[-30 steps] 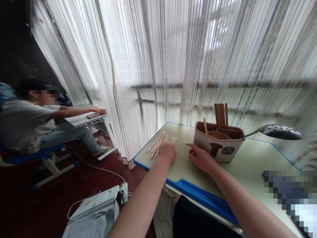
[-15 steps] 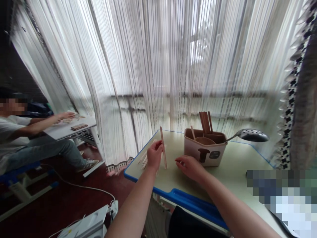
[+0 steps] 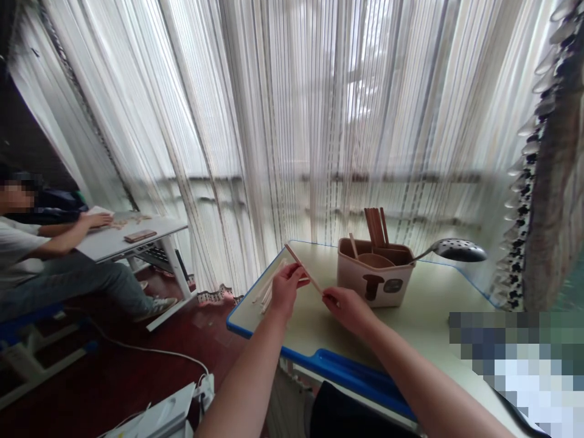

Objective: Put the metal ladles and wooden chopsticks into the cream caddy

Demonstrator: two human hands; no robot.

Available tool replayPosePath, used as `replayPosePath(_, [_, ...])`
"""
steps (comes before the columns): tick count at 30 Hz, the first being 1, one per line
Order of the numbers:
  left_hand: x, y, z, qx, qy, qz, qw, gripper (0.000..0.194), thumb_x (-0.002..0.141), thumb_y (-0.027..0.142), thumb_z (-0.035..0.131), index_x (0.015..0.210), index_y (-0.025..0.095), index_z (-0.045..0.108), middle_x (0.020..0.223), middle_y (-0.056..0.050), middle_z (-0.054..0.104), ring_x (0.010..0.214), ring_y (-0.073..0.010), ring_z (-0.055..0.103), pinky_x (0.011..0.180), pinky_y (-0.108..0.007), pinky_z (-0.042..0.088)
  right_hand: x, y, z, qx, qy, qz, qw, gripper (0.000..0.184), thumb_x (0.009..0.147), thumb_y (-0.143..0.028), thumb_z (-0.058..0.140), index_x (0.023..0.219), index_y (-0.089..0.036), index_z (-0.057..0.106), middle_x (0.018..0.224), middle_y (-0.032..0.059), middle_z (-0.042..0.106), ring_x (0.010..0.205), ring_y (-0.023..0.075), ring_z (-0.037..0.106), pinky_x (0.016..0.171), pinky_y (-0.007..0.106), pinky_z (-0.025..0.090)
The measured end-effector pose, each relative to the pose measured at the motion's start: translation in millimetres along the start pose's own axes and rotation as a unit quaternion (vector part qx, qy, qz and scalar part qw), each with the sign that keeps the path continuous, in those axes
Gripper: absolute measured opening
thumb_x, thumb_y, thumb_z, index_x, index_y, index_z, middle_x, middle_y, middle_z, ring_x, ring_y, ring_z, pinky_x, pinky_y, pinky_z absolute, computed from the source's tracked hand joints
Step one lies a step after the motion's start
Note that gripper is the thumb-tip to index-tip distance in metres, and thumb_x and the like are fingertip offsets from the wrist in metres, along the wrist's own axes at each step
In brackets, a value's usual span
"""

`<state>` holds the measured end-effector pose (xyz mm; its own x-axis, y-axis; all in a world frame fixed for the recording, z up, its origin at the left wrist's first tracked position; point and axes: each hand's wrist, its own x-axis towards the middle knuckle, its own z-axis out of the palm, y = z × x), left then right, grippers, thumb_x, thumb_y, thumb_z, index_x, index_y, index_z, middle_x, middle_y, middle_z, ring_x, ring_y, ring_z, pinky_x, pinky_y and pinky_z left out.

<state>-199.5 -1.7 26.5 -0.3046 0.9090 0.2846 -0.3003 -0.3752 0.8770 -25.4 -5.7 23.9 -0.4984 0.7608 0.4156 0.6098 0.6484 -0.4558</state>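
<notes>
A pair of wooden chopsticks (image 3: 294, 255) slants down to the right between my hands. My left hand (image 3: 285, 289) is closed on them around the middle, the thumb and fingertips pinching. Their lower end meets the closed fingertips of my right hand (image 3: 347, 305). Several pale chopsticks (image 3: 264, 296) lie on the table behind and left of my left hand. Just beyond my right hand stands a beige and brown utensil holder (image 3: 353, 278). Upright in it are several darker chopsticks (image 3: 375, 226), a wooden spoon (image 3: 375, 260) and a slotted skimmer (image 3: 458, 249) leaning out to the right.
The pale table (image 3: 431, 316) has a blue edge and a blue front trough (image 3: 347, 368). Sheer curtains (image 3: 283, 121) hang behind it. At left, a person sits at a white table (image 3: 109, 243), hands over small pieces. A white cable (image 3: 150, 348) crosses the floor.
The chopsticks have tipped from nearly upright to a slant, their lower end swinging right to my right hand. My right fingers have closed on that end. The person at left has drawn their hands back.
</notes>
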Motion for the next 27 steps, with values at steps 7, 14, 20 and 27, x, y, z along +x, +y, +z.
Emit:
replayPosePath(7, [-1.3,2.3,-0.7,0.007,-0.021,-0.051,0.998,0.034,0.064,0.035,0.072,0.088,0.011,0.067,0.087,-0.01,0.069,0.073,-0.0168,0.065,0.058,-0.027,0.054,-2.0,-2.6,-2.3,-0.005,0.001,-0.006,1.0,0.028,0.086,-0.028,0.042,0.076,-0.02,0.067,0.074,0.0047,0.067,0.068,0.0161,0.06,0.059,0.023,0.038])
replayPosePath(14, [-2.8,3.5,-1.5,0.014,-0.04,-0.05,0.998,0.034,0.065,0.033,0.071,0.088,0.009,0.067,0.087,-0.012,0.069,0.072,-0.0174,0.065,0.056,-0.026,0.054,-2.8,-2.8,-4.0,0.001,0.006,0.008,1.0,0.028,0.085,-0.031,0.041,0.074,-0.02,0.065,0.072,0.0047,0.066,0.066,0.0167,0.059,0.059,0.023,0.038])
replayPosePath(20, [-3.9,2.9,-1.3,0.036,-0.046,-0.051,0.997,0.035,0.065,0.032,0.071,0.09,0.008,0.067,0.085,-0.013,0.069,0.071,-0.0183,0.066,0.055,-0.026,0.054,-2.5,-3.2,-3.7,-0.001,-0.007,0.015,1.0,0.027,0.085,-0.031,0.041,0.075,-0.021,0.063,0.073,0.0047,0.066,0.067,0.0167,0.059,0.06,0.024,0.038])
replayPosePath(27, [-4.4,7.4,1.9,0.071,0.014,0.05,0.996,0.041,0.072,0.041,0.063,0.1,0.011,0.064,0.092,-0.011,0.068,0.071,-0.0162,0.065,0.053,-0.024,0.052,-2.7,1.2,-4.5,0.021,-0.007,-0.005,1.0,0.025,0.086,-0.029,0.041,0.075,-0.02,0.061,0.072,0.0035,0.065,0.066,0.0154,0.059,0.058,0.023,0.038])
